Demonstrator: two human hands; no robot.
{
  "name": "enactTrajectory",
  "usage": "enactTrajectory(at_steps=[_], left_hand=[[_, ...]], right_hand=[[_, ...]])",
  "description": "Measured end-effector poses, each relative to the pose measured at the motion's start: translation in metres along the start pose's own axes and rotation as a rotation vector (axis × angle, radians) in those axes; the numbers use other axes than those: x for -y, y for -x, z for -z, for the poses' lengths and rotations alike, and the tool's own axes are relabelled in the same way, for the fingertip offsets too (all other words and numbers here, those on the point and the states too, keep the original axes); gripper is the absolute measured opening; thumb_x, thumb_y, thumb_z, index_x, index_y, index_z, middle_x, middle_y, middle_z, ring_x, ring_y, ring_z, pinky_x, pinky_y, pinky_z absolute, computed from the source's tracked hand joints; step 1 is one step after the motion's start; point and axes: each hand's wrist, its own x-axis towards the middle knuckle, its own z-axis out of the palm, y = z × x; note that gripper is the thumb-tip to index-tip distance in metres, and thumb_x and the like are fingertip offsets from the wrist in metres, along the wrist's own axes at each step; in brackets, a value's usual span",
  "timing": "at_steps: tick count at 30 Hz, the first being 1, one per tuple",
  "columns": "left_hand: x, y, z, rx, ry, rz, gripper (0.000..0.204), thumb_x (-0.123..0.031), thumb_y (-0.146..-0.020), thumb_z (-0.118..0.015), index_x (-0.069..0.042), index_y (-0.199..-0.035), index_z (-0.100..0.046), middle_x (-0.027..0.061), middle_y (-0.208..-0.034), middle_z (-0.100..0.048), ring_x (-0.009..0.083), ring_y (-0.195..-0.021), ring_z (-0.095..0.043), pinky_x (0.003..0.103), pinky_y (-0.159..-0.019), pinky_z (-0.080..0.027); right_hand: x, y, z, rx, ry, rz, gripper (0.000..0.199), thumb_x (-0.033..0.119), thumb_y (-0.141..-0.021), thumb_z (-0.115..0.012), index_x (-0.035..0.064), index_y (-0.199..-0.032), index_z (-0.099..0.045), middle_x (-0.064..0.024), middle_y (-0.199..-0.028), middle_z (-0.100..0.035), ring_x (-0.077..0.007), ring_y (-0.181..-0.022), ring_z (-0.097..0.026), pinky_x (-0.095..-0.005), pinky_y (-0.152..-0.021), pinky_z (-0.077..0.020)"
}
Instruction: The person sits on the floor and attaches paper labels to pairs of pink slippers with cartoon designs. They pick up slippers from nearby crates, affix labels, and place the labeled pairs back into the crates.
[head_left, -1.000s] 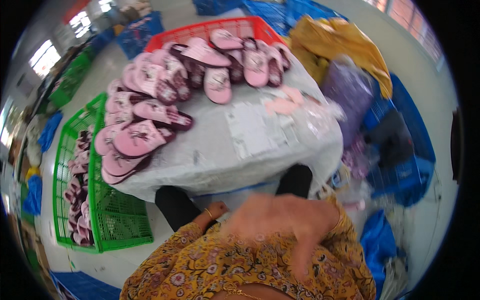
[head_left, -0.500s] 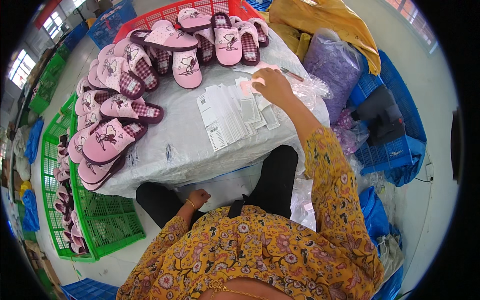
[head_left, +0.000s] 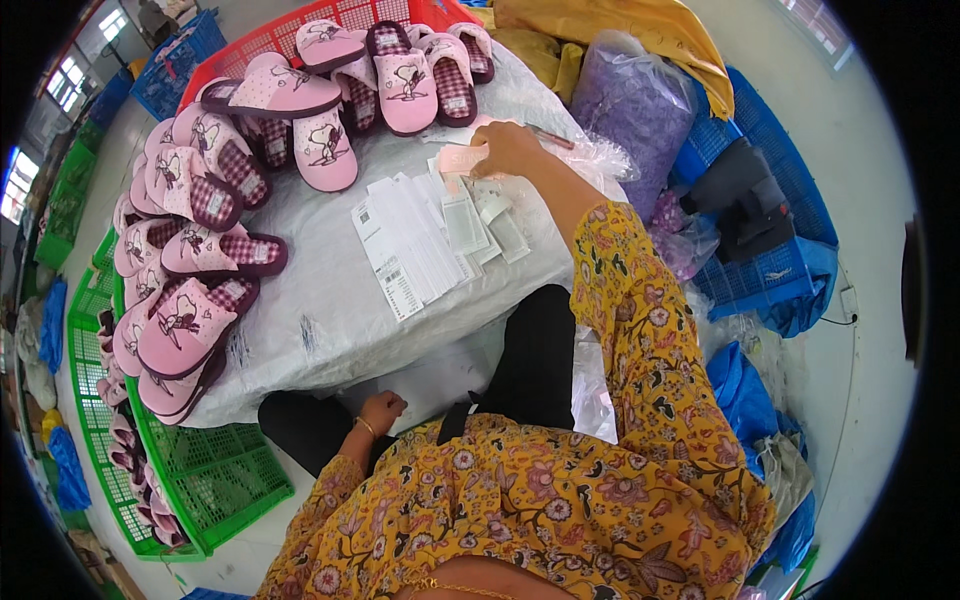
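**Pink card pinched at the far edge of the table**

Pink card (head_left: 462, 160), small and pale, lying at the far side of the white-covered table (head_left: 330, 320), just beyond a fanned row of white paper labels (head_left: 425, 240). Held at its right end by the right hand (head_left: 508, 148), fingers closed down onto it, arm in a yellow flowered sleeve (head_left: 640, 330) stretched out over the table edge. Touching or overlapping the topmost labels; exact contact hard to tell.

Left hand (head_left: 381, 410) low and near the body, curled into a loose fist against the dark trouser leg, holding nothing visible, a thin bangle at the wrist.

Pink slippers (head_left: 210, 230) with checked lining heaped in a curve along the left and far sides of the table, some stacked sole to sole. Red crate (head_left: 330, 20) behind the heap, green crate (head_left: 200, 470) on the floor at the left with more slippers inside. Purple plastic bag (head_left: 640, 100) just right of the table, blue crates (head_left: 760, 250) beyond it, yellow cloth (head_left: 620, 30) at the top.
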Motion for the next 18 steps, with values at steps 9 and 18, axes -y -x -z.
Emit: enactTrajectory(at_steps=[9,18], left_hand=[[-0.148,0.074,0.076,-0.008,0.512,-0.192,0.017,-0.015,-0.089,-0.06,-0.001,-0.098,-0.062,0.0058,-0.083,-0.064,0.0116,-0.072,-0.061,0.024,-0.066,-0.049],[-0.284,0.034,0.105,-0.41,0.942,-0.6,0.02,-0.019,-0.095,-0.051,-0.004,-0.107,-0.054,0.0025,-0.087,-0.059,0.0082,-0.074,-0.055,0.02,-0.058,-0.04]], right_hand=[[0.04,0.058,0.038,-0.464,-0.099,0.137,0.046,0.034,-0.065,-0.076,0.0125,-0.104,-0.065,-0.0102,-0.103,-0.063,-0.0286,-0.1,-0.057,-0.043,-0.088,-0.0421],[0.145,0.167,0.0,-0.622,-0.379,0.35,0.043,0.028,-0.065,-0.072,0.0096,-0.102,-0.06,-0.0065,-0.097,-0.06,-0.0272,-0.092,-0.054,-0.0401,-0.08,-0.0427]])
